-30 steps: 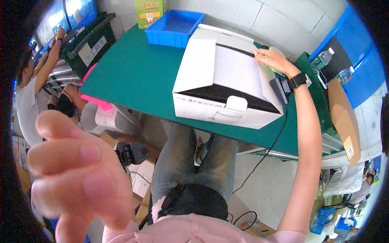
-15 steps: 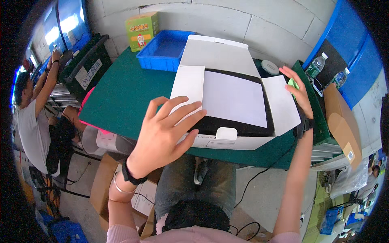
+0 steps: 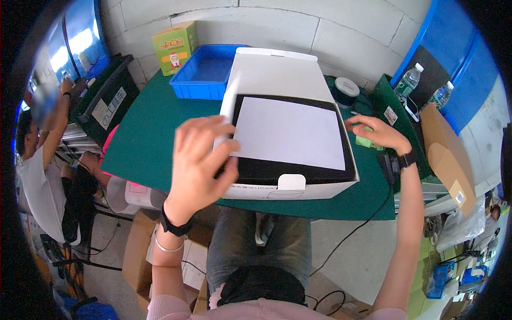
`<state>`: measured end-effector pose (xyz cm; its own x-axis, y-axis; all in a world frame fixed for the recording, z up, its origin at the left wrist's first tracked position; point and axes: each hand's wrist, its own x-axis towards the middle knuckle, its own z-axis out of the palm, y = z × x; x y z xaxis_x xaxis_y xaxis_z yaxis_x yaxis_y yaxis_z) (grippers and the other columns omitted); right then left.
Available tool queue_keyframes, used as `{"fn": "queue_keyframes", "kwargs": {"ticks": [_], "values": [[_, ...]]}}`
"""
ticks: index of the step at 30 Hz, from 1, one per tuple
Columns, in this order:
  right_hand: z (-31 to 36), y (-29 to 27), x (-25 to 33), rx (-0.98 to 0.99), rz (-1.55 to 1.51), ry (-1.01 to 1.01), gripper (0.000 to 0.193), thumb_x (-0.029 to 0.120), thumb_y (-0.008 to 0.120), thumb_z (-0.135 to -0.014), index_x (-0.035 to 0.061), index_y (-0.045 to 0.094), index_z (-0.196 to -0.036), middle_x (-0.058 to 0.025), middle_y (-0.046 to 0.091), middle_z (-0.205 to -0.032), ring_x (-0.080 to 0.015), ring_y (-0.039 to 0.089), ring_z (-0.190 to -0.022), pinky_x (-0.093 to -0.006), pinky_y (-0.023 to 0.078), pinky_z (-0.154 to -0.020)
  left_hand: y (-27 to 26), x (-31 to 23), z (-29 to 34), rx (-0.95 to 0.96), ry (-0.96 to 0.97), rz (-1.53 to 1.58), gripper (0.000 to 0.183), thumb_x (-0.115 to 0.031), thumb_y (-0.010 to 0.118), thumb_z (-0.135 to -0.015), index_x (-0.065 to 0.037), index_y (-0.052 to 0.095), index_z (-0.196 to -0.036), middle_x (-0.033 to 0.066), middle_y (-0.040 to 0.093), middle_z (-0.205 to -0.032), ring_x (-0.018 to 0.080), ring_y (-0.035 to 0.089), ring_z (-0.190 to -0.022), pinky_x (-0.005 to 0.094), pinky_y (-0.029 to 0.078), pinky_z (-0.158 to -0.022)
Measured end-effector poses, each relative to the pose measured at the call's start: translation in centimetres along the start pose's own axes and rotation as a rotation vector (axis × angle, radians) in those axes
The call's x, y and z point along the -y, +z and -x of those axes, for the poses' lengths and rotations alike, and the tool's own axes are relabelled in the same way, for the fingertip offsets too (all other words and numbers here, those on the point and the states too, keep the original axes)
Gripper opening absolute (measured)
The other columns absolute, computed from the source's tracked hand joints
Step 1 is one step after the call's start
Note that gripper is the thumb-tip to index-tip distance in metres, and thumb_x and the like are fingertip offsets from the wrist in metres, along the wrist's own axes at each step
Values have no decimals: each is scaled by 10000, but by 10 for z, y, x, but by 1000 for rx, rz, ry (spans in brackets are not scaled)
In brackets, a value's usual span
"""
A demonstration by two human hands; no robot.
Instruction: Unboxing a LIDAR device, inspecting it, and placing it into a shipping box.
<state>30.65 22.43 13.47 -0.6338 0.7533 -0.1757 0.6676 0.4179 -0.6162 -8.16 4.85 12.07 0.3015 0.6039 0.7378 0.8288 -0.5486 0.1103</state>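
A white cardboard box [image 3: 314, 191] stands on the green table with its lid [image 3: 277, 72] tipped back. Inside it, a white sheet of paper [image 3: 290, 133] lies on black foam [image 3: 349, 152]. The left side flap [image 3: 230, 104] shows nearly edge-on. Against that left side is my left hand [image 3: 200, 157], slightly blurred, fingers bent and apart; contact with the flap is hard to make out. My right hand [image 3: 380, 132] is open at the box's right side, fingertips by its edge. Under it lies a small light-green thing [image 3: 365, 137] of unclear kind.
A blue tray [image 3: 200, 88] and a green-yellow carton [image 3: 175, 50] stand at the back left. Behind the right hand are a round black-and-white device [image 3: 346, 90] and a dark crate [image 3: 392, 106]. Bottles [image 3: 409, 80] stand farther right. A black cable [image 3: 352, 232] hangs off the table. Another person sits left.
The left flap has swung from lying over the paper to nearly upright. The right flap is no longer spread outward. My right hand has moved in and down; my left hand has shifted left.
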Motion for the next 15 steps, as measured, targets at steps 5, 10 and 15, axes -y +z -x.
{"fn": "queue_keyframes", "kwargs": {"ticks": [5, 10, 15], "values": [[-20, 4, 37, -94, 212, -43, 753, 598, 551, -877, 92, 393, -1411, -168, 580, -1231, -235, 591, -1084, -344, 454, -932, -5, 26, 31, -255, -420, -175, 128, -41, 548, -849, -39, 670, -885, 120, 605, -995, 304, 534, -1088, 420, 375, -951], [-28, 16, 71, -120, 421, 70, 933, 667, 682, -706, 3, 472, -1326, -280, 655, -985, -341, 665, -906, -363, 501, -842, 7, 24, 78, 12, -556, 122, 412, -309, 407, -976, -5, 670, -1068, 163, 625, -1119, 342, 501, -1149, 464, 230, -1097], [-26, 20, 71, -219, 398, 86, 654, 452, 788, -698, 36, 567, -1151, -207, 657, -948, -331, 646, -887, -375, 485, -786, 20, -1, 91, 59, -367, 59, 928, -579, 713, -697, 40, 450, -1337, 217, 561, -1203, 365, 503, -1161, 511, 310, -1052]]}}
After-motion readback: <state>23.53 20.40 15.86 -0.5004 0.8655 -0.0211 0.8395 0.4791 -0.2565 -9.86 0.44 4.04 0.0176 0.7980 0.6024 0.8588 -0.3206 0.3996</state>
